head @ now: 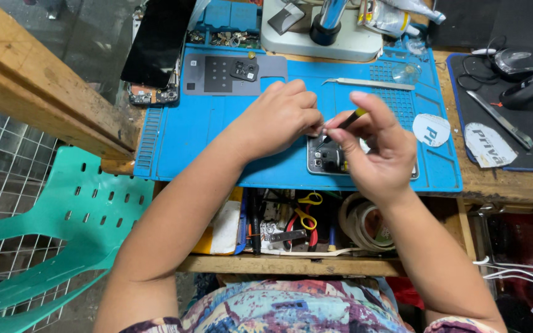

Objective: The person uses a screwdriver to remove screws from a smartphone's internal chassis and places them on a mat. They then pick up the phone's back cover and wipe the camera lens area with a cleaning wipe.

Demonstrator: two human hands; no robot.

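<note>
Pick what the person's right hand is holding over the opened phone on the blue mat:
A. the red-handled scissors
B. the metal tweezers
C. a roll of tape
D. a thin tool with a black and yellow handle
D: the right hand pinches a thin black-and-yellow tool above the opened phone; the tweezers lie untouched on the blue mat.

The opened phone (328,157) lies flat on the blue mat (217,142), its dark internals facing up, partly hidden beneath both hands. The thin tool (348,119), black-shafted with a yellow band, tilts down toward the phone's upper edge.
</note>
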